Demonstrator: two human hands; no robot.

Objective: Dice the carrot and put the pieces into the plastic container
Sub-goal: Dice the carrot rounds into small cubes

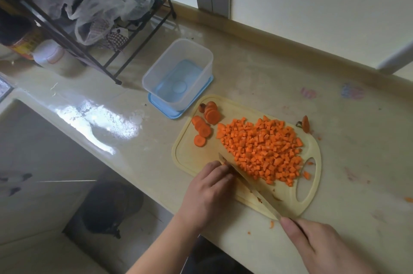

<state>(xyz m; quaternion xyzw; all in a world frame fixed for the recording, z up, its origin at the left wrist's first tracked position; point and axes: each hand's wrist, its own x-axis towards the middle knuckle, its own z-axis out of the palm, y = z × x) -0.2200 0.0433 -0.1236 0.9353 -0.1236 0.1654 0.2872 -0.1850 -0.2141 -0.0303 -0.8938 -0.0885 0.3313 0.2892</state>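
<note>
A pile of diced carrot [261,151] covers the middle of the pale yellow cutting board [190,153]. Several round carrot slices [204,123] lie at the board's far left corner. The clear plastic container [178,72] stands empty on its blue lid [161,106], just beyond the board. My right hand [321,244] grips the handle of a knife [248,184], whose blade lies along the near side of the pile. My left hand [210,191] has curled fingers pressing a small bit of carrot against the blade, mostly hidden under the fingertips.
A carrot end [305,124] lies at the board's far right edge. A black wire rack [93,34] with plastic bags and jars stands at the back left. The counter edge [138,175] runs along my left, with a dark bin [109,204] on the floor below.
</note>
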